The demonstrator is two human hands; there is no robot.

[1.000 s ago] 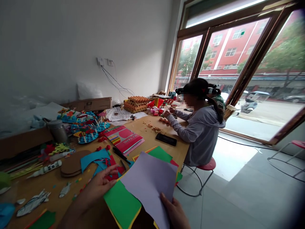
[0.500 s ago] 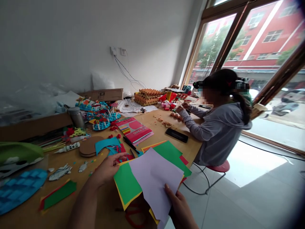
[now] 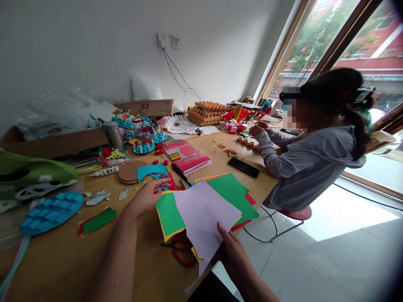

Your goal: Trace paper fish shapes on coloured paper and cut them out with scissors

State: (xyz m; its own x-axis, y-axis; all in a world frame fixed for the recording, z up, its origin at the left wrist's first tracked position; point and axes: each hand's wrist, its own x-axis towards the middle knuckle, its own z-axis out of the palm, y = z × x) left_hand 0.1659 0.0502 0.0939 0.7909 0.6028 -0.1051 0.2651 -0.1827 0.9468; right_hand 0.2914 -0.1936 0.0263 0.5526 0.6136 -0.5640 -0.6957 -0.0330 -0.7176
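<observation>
My right hand (image 3: 231, 251) pinches the near edge of a pale lilac paper sheet (image 3: 204, 214), thumb on top, holding it just over the table's edge. Under the lilac sheet lie green paper sheets (image 3: 170, 214) with yellow and red ones beneath. My left hand (image 3: 147, 197) rests with spread fingers on the left corner of that green paper, next to cut blue and red paper scraps (image 3: 151, 171). Red-handled scissors (image 3: 181, 251) lie partly hidden under the papers.
A person in a grey hoodie (image 3: 311, 167) sits on a red stool at the table's right side, working with both hands. The wooden table (image 3: 63, 260) holds a pink booklet (image 3: 187, 156), a black phone (image 3: 244, 167), egg trays (image 3: 208, 112), a steel flask (image 3: 113, 134), a glue bottle (image 3: 105, 171) and paper crafts.
The view has swung left and down. Both hands stay on the papers; the lilac sheet sits a little nearer the table's edge, and the scissors now show beneath the stack.
</observation>
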